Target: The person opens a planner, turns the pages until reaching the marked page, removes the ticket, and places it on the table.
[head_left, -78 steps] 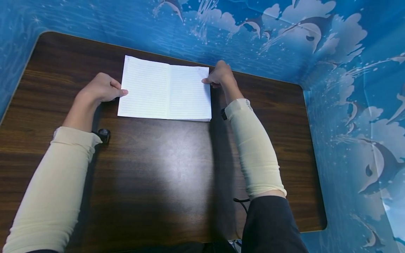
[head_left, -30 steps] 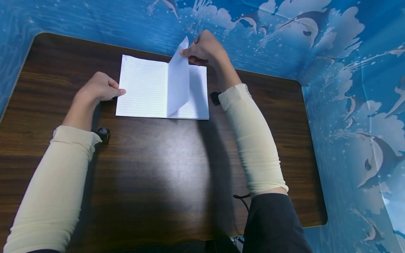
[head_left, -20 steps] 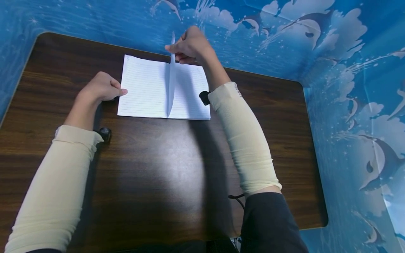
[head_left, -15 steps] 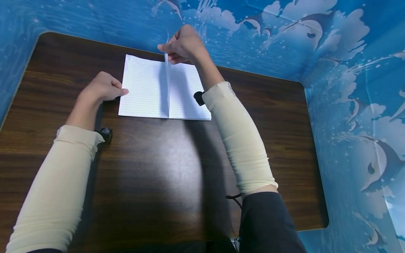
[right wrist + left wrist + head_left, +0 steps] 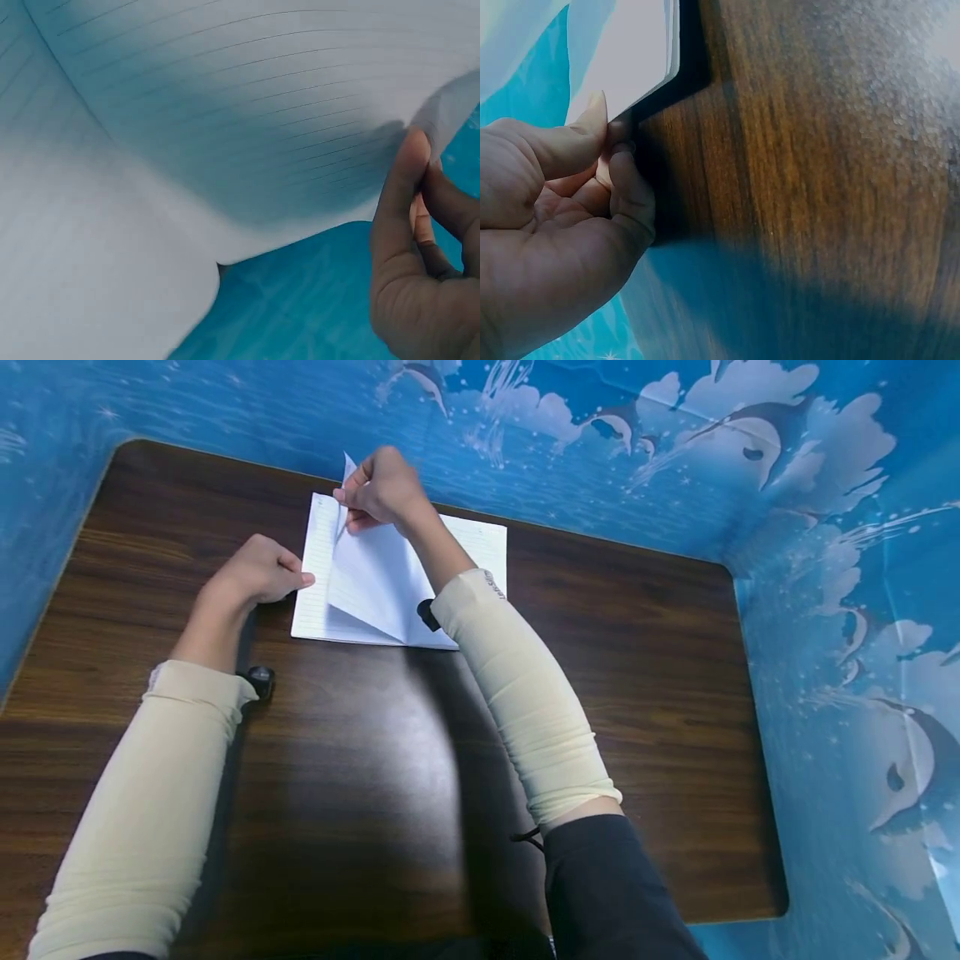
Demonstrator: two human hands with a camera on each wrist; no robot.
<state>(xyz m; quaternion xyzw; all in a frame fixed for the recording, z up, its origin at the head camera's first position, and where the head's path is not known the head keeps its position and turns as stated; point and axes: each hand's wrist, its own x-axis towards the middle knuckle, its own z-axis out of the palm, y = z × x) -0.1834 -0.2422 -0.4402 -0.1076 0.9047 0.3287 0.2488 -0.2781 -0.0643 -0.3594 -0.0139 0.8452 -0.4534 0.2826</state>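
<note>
From the tabletop's (image 5: 660, 760) left side, a pale sleeve (image 5: 138, 810) reaches in, a small black device (image 5: 260, 682) at its cuff. The left hand (image 5: 258, 570) there has its thumb on the outer margin of an open lined notebook (image 5: 480, 547), fingers tucked under, pinching it. The notebook lies flat by the tabletop's far edge, a little nearer the far left corner than the far right. One leaf (image 5: 375, 572) stands lifted, slanting over the left page; the right hand (image 5: 382, 492) pinches it near its far corner. That arm, in a pale sleeve too, crosses the right page from the tabletop's near edge. A blue dolphin-printed covering (image 5: 540, 418) rises beyond.
</note>
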